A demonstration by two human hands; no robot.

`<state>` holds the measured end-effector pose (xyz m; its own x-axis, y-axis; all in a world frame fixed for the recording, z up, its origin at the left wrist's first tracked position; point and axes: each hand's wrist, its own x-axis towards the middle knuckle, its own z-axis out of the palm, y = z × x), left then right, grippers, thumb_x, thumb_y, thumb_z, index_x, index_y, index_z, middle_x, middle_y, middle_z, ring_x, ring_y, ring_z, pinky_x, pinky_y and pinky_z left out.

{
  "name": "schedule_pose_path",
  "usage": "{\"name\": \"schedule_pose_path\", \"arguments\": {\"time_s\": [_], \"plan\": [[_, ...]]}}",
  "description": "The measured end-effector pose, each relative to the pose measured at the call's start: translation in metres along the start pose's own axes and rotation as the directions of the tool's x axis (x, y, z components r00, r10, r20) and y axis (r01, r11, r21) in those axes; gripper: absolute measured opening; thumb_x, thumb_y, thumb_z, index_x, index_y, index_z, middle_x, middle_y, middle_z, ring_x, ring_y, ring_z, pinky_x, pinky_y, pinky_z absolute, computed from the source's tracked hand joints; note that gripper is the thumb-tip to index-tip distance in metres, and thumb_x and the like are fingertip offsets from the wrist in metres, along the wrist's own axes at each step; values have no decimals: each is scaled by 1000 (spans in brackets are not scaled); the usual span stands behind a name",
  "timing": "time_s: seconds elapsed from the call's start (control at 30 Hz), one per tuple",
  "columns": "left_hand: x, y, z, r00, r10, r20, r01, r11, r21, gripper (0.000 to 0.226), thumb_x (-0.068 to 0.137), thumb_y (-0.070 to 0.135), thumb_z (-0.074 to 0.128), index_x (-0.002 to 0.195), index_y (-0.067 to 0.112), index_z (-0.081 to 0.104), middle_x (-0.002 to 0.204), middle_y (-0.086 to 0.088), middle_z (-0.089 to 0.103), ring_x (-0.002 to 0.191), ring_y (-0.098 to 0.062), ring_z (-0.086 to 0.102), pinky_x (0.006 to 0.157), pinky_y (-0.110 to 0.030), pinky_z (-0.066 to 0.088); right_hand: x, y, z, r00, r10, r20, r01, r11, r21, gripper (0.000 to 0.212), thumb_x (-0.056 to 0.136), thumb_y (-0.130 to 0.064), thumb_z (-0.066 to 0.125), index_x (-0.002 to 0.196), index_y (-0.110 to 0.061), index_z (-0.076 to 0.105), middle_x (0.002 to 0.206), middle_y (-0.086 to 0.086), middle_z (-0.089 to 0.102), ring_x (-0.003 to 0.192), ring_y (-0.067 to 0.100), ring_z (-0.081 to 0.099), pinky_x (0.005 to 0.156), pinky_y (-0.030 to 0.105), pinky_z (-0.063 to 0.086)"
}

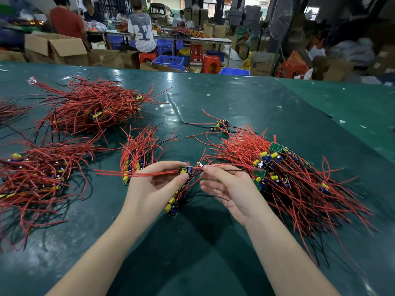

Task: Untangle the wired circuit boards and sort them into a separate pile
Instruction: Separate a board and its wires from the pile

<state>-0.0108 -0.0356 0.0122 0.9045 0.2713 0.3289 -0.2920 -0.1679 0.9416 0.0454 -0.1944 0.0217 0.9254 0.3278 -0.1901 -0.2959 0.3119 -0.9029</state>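
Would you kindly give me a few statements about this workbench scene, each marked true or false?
1. The left hand pinches a small circuit board. True.
2. The right hand rests flat on the table and touches nothing. False: its fingertips pinch the wires next to the board.
3. The wires in the piles are mostly blue. False: they are mostly red, with some black.
4. A big tangled pile lies to the right of the right hand. True.
5. Both hands wear gloves. False: they are bare.
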Motion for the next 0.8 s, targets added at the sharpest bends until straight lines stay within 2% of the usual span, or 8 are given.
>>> {"name": "schedule_pose_path", "arguments": {"time_s": [0.2,0.33,0.47,0.53,0.7,0.8], "plan": [[-2,1,0,995,96,20,-97,993,62,21,78,-5,73,94,8,74,90,1,75,82,-6,70,74,-13,50,1,-3,-3,996,76,46,-79,993,86,4,83,-7,69,86,-6,71,77,13,73,65,18,72,56,20,56],[-3,0,0,987,160,30,-162,973,164,20,78,-1,75,94,11,75,88,0,75,86,-13,70,79,-23,54,3,-2,-4,994,102,41,-108,982,156,9,78,-2,71,72,-6,75,80,16,74,70,19,73,59,20,56],[-4,2,-1,973,228,23,-227,945,238,20,78,-1,75,95,10,75,89,1,74,85,-9,69,77,-19,52,5,0,-4,995,73,63,-84,977,196,6,63,-3,74,66,-7,77,76,13,73,70,18,73,60,18,56],[-4,2,-1,968,252,22,-249,932,264,20,78,-1,76,95,10,75,90,2,74,84,-7,69,76,-16,51,5,1,-4,997,43,61,-54,981,186,7,62,-2,74,66,-6,77,75,13,73,69,18,73,61,19,56],[-4,3,0,982,190,18,-189,956,223,19,78,2,76,95,12,75,88,3,74,83,-7,70,77,-17,53,4,2,-4,998,-53,14,52,995,85,11,75,3,72,69,-5,76,71,12,72,65,19,72,59,20,56],[-4,4,0,992,127,7,-127,983,133,19,79,1,75,94,12,74,89,3,75,84,-8,70,76,-15,52,3,1,-4,996,-85,27,83,994,69,6,71,1,74,69,-5,76,72,12,72,66,19,72,60,20,56]]}}
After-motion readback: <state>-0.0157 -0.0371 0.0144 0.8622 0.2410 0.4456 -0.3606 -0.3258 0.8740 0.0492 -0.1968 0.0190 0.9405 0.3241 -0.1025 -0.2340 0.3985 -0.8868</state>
